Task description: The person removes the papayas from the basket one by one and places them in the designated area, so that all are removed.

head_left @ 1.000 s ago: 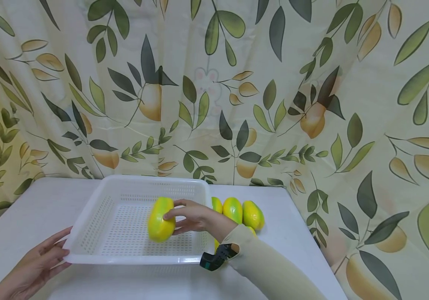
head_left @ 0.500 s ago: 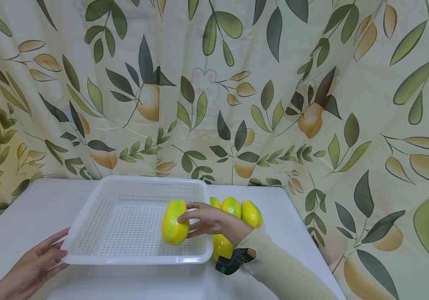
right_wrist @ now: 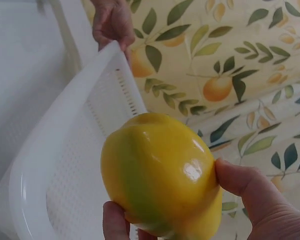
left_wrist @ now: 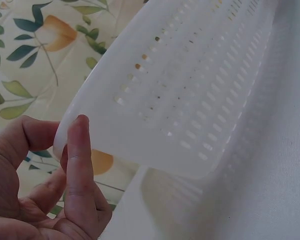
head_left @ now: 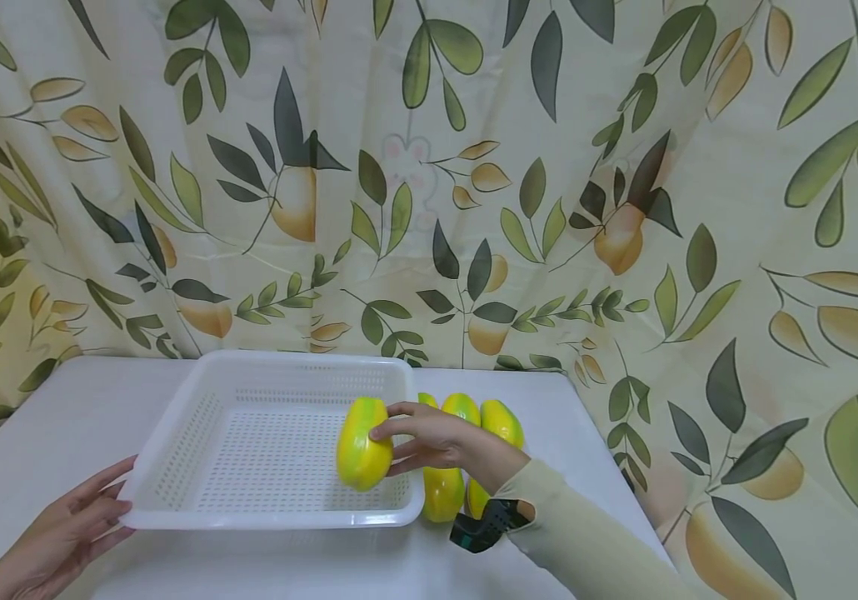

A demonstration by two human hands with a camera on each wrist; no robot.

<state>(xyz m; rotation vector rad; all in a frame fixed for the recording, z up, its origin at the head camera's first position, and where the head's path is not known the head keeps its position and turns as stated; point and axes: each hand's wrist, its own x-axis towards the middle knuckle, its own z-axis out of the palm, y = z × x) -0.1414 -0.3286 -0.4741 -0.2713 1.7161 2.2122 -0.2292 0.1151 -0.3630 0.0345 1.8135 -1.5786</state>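
Note:
My right hand (head_left: 429,437) holds a yellow papaya with green streaks (head_left: 364,443) between thumb and fingers, above the right part of a white perforated plastic basket (head_left: 271,521). In the right wrist view the papaya (right_wrist: 160,175) appears in front of the basket's inner wall, with the thumb on one side and fingertips on the other. My left hand (head_left: 62,533) pinches the basket's near left corner. The left wrist view shows the thumb and fingers of that hand (left_wrist: 65,190) at the rim of the basket (left_wrist: 140,115). No other fruit shows inside the basket.
Several more papayas (head_left: 442,496) lie on the white table (head_left: 549,517) right of the basket, partly hidden by my right hand and forearm. A curtain with a leaf and fruit print (head_left: 429,250) hangs behind the table.
My right hand has moved to the right with the papaya, from the middle of the basket toward its right side. The left hand stays at the basket's corner.

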